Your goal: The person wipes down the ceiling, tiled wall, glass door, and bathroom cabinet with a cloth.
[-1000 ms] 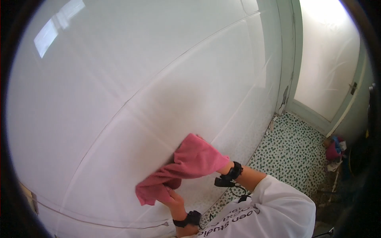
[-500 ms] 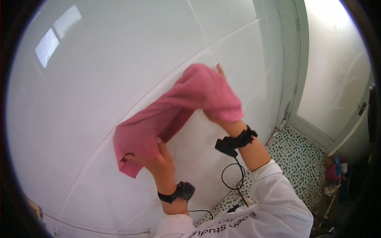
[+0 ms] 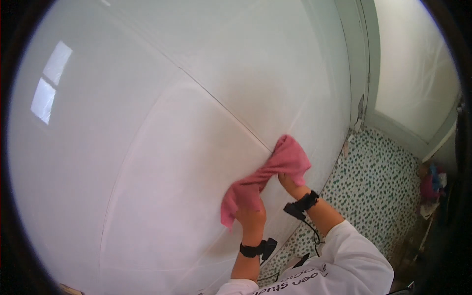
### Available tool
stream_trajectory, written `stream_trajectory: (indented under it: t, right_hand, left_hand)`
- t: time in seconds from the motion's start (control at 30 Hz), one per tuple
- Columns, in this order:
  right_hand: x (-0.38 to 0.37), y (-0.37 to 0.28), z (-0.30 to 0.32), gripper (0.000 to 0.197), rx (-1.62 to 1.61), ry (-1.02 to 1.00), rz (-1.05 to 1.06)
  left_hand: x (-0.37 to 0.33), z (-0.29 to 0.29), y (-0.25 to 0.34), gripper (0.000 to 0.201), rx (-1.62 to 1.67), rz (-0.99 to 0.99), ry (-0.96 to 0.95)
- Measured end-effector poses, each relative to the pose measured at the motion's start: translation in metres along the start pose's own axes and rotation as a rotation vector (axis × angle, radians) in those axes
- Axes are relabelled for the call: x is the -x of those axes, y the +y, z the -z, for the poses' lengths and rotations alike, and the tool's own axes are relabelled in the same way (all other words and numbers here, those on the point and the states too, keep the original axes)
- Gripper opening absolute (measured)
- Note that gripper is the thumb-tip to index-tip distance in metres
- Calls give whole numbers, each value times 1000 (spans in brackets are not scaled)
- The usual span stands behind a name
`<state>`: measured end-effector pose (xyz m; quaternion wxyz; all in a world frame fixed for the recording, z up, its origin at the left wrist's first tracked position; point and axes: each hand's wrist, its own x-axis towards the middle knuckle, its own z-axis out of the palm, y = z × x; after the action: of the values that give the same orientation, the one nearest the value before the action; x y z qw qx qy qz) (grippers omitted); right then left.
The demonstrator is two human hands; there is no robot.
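A pink cloth [image 3: 260,173] is stretched between my two hands, bunched and creased in its middle, against the glossy white tiled wall [image 3: 147,162]. My left hand [image 3: 251,215] grips the cloth's lower left end, and a loose corner hangs past it. Higher up and to the right, my right hand [image 3: 291,187] has hold of the other end, which drapes over most of its fingers. The cloth hides the fingertips of both hands. Each wrist wears a black strap with a small device, and a cable runs from the right one.
A pale door [image 3: 413,73] with a frosted panel and grey-green frame stands at the right. Below it lies a green-speckled floor [image 3: 368,196]. Several coloured items [image 3: 432,182] are heaped by the far right edge. Window reflections shine on the wall at upper left.
In the view, both hands and the cloth have moved down and to the right. The cloth, spread broader before, is now narrower and more bunched between the hands. The view has shifted too.
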<state>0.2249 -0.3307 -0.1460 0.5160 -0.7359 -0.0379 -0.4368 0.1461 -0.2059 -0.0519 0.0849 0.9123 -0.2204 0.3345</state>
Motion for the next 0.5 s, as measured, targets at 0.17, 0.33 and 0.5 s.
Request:
stream_trajectory:
  t: [0.17, 0.33, 0.5]
  right_hand:
    - [112, -7, -23, 16, 114, -167, -44]
    - [180, -42, -35, 16, -138, -476, -122]
    - [196, -79, -37, 16, -301, -627, -115]
  left_hand:
    - [36, -10, -14, 17, 162, 103, -151]
    - [80, 11, -38, 8, 513, 472, -174]
    - [138, 32, -70, 13, 35, 546, -69]
